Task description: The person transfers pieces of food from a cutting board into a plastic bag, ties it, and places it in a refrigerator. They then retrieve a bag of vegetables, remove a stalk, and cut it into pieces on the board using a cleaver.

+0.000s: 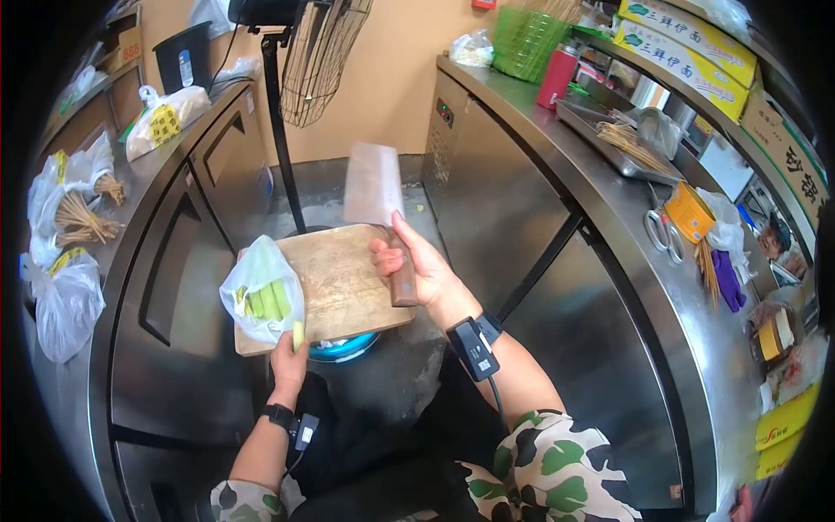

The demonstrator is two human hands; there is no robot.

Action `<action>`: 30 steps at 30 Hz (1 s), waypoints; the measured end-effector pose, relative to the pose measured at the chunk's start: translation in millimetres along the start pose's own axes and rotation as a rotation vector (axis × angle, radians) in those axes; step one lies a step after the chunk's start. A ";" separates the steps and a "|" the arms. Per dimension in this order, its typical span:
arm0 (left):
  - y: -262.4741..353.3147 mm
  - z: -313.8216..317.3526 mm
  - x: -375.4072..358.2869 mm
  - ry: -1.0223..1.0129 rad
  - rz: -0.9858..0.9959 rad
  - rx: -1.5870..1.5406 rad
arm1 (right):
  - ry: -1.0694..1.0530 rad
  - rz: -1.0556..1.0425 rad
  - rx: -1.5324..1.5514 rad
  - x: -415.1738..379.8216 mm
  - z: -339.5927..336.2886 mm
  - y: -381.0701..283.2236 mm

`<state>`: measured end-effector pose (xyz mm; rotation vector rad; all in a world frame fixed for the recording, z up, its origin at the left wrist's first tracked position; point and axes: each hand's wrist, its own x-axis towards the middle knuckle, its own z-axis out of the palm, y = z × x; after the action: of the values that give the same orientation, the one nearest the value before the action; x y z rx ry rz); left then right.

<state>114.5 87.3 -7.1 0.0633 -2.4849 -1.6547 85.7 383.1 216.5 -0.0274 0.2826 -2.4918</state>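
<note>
My right hand (413,261) is wrapped round the wooden handle of a cleaver (374,184), its broad blade raised above the far edge of a wooden cutting board (348,291). On the board's left part lies an open clear plastic bag (239,283) with several green vegetable pieces (270,301) in it. Beside the bag's lower right, at the near edge of the board, my left hand (289,361) pinches a small pale green piece (298,336). Under the board shows part of a blue basin (348,348).
Steel counters stand left (130,187) and right (539,148). A black fan (326,61) is ahead. The left counter holds bagged skewers (83,217); the right holds scissors (664,235), a tray (609,143), a red bottle (557,76) and a yellow can (689,212).
</note>
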 end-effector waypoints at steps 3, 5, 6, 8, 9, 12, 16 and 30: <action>33.3 2.5 1.7 -0.056 -0.302 -0.447 | 0.196 -0.057 -0.225 -7.2 -38.9 -4.7; 43.1 7.3 7.2 -0.073 -0.336 -0.483 | 0.371 -0.119 -0.465 -15.7 -55.1 -3.5; 46.8 8.6 10.3 -0.080 -0.355 -0.502 | 0.451 -0.160 -0.609 -20.3 -62.0 -2.1; 55.9 15.4 18.4 -0.089 -0.346 -0.436 | 0.474 -0.133 -0.776 -23.4 -91.2 -7.3; 58.2 20.4 22.9 -0.100 -0.343 -0.406 | 0.487 -0.123 -0.860 -23.7 -103.3 -9.2; 55.2 37.3 42.2 -0.122 -0.413 -0.423 | 0.643 -0.175 -0.957 -21.9 -127.8 -13.4; 42.2 64.3 66.5 -0.140 -0.517 -0.432 | 0.726 -0.224 -0.824 -8.3 -151.2 -29.2; 26.5 95.0 140.9 -0.096 -0.621 -0.967 | 1.112 -0.373 -1.293 -2.3 -223.0 -48.3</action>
<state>-37.6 167.4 -3.7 0.6863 -1.5052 -2.9611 40.0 465.9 8.8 0.8227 2.3905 -1.9067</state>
